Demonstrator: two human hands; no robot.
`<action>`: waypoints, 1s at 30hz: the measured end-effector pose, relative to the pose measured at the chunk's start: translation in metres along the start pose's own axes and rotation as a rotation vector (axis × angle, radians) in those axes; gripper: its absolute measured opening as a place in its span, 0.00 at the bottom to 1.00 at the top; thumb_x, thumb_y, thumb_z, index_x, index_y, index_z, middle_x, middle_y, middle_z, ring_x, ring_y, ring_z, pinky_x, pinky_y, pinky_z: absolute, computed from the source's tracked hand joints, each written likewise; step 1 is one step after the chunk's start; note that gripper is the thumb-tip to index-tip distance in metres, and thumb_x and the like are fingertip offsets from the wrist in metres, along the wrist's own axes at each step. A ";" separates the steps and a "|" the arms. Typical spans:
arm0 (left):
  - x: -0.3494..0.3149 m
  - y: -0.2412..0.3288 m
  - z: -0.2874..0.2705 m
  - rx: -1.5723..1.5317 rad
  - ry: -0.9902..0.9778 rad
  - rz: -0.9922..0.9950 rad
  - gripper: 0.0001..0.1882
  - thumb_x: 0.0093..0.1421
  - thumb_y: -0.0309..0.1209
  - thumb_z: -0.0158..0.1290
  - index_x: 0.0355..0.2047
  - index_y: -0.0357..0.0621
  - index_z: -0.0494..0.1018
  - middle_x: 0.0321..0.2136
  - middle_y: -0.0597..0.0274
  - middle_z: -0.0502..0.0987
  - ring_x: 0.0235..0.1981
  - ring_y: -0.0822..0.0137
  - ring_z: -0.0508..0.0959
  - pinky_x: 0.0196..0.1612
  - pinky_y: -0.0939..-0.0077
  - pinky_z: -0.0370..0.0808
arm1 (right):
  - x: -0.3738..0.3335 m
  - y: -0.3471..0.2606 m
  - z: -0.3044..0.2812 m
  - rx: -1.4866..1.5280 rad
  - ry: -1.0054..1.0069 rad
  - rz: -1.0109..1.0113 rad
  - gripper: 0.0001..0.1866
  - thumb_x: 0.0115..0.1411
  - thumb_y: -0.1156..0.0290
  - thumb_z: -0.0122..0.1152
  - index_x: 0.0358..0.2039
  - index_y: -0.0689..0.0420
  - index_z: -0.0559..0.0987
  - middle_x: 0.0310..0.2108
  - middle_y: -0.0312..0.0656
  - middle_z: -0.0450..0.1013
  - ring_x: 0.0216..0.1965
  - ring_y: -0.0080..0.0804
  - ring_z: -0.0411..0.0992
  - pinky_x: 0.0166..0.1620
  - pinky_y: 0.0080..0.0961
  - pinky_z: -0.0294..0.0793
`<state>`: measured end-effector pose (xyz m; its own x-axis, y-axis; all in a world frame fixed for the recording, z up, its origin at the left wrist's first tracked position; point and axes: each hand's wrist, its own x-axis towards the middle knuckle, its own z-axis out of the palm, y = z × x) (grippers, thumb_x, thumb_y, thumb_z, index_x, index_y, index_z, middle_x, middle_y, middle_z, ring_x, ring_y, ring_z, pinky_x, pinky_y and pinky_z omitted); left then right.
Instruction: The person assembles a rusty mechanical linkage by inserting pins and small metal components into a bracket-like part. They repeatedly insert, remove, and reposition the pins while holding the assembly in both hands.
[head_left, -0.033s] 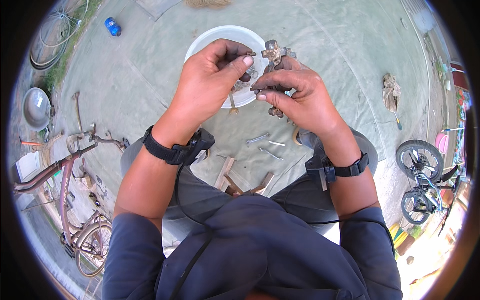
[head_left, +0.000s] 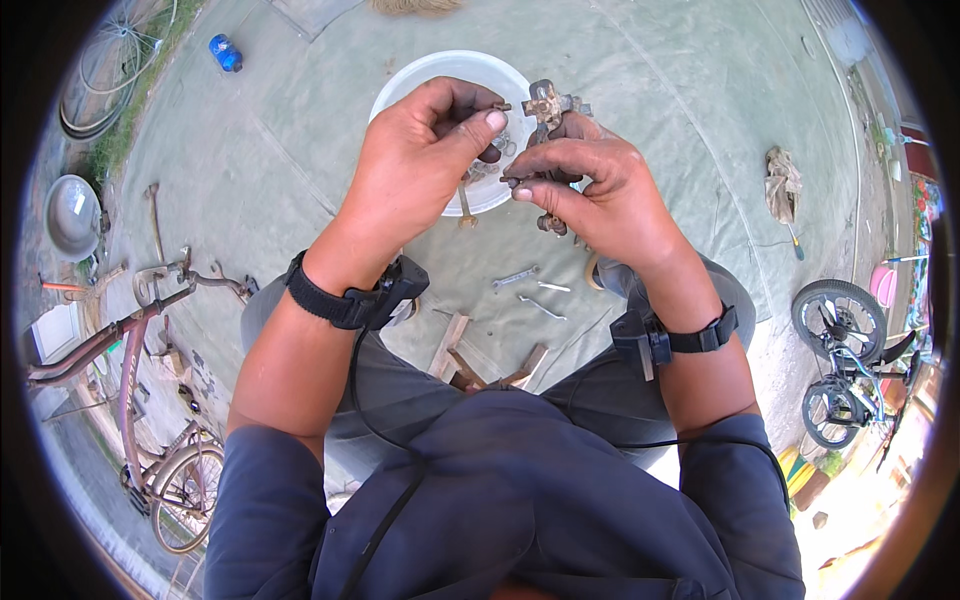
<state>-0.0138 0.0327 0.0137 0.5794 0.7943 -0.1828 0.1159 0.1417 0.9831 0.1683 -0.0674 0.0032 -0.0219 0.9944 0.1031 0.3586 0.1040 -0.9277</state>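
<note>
My left hand [head_left: 425,135] is closed, pinching a small rusty bolt-like piece [head_left: 503,107] between thumb and finger. A brownish metal end [head_left: 467,212] shows below this hand at the basin's rim; whether the hand holds it I cannot tell. In my right hand [head_left: 595,185] is a rusty, dirty metal part [head_left: 545,104] with crosswise arms, partly hidden by the fingers. The thumb and forefinger of that hand also pinch a small dark piece [head_left: 512,182]. Both hands are over the near right side of a white basin [head_left: 395,85], which has small metal pieces inside.
Several wrenches [head_left: 516,278] lie on the green ground sheet between my legs, beyond a wooden frame [head_left: 450,345]. An old bicycle [head_left: 130,370] is at left, near a metal bowl [head_left: 72,218]. At right are a rag [head_left: 783,185], a screwdriver [head_left: 797,245] and a small bike [head_left: 840,320].
</note>
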 end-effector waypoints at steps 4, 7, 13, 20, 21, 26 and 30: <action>0.000 -0.001 -0.002 0.022 -0.007 -0.006 0.09 0.65 0.28 0.58 0.43 0.35 0.76 0.32 0.64 0.80 0.31 0.78 0.77 0.34 0.80 0.74 | 0.000 -0.001 0.001 0.201 0.056 0.112 0.09 0.58 0.77 0.69 0.41 0.58 0.84 0.32 0.36 0.76 0.29 0.20 0.76 0.30 0.19 0.77; -0.002 -0.001 -0.001 -0.006 -0.032 0.004 0.09 0.65 0.29 0.58 0.42 0.35 0.76 0.32 0.65 0.79 0.31 0.78 0.76 0.35 0.81 0.74 | 0.001 -0.001 0.000 0.341 0.124 0.223 0.11 0.59 0.75 0.69 0.43 0.60 0.84 0.32 0.35 0.77 0.30 0.18 0.75 0.30 0.18 0.74; -0.006 0.000 0.003 -0.020 -0.104 0.013 0.10 0.65 0.27 0.58 0.43 0.35 0.75 0.35 0.65 0.80 0.34 0.77 0.78 0.38 0.80 0.77 | 0.004 0.006 -0.003 0.490 0.196 0.316 0.12 0.62 0.71 0.67 0.44 0.63 0.82 0.34 0.35 0.79 0.33 0.18 0.73 0.36 0.18 0.74; -0.009 -0.005 0.009 -0.043 -0.132 0.000 0.09 0.65 0.24 0.58 0.44 0.34 0.74 0.38 0.63 0.80 0.38 0.76 0.80 0.43 0.80 0.79 | 0.005 0.012 0.000 0.650 0.245 0.269 0.14 0.67 0.70 0.61 0.49 0.63 0.76 0.39 0.38 0.78 0.37 0.23 0.76 0.41 0.22 0.77; -0.009 -0.006 0.009 -0.041 -0.125 0.005 0.09 0.65 0.24 0.58 0.44 0.34 0.74 0.38 0.63 0.80 0.38 0.75 0.80 0.43 0.80 0.79 | 0.005 0.011 -0.001 0.662 0.247 0.263 0.14 0.68 0.70 0.59 0.51 0.62 0.75 0.40 0.38 0.78 0.38 0.23 0.76 0.41 0.22 0.78; -0.007 -0.011 0.012 -0.004 -0.085 0.080 0.08 0.65 0.24 0.58 0.44 0.36 0.75 0.36 0.65 0.80 0.37 0.77 0.79 0.39 0.81 0.77 | 0.006 0.009 0.001 0.700 0.242 0.286 0.16 0.70 0.66 0.55 0.53 0.61 0.70 0.42 0.42 0.76 0.39 0.26 0.78 0.42 0.25 0.79; -0.008 -0.013 0.013 0.033 -0.091 0.073 0.08 0.65 0.21 0.57 0.44 0.35 0.74 0.37 0.63 0.80 0.39 0.75 0.80 0.45 0.78 0.79 | 0.005 0.009 0.003 0.729 0.238 0.296 0.17 0.71 0.65 0.54 0.54 0.60 0.68 0.44 0.44 0.75 0.39 0.28 0.78 0.43 0.27 0.80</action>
<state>-0.0095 0.0175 0.0026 0.6582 0.7444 -0.1120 0.0958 0.0647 0.9933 0.1689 -0.0613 -0.0053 0.2063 0.9609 -0.1847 -0.3792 -0.0955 -0.9204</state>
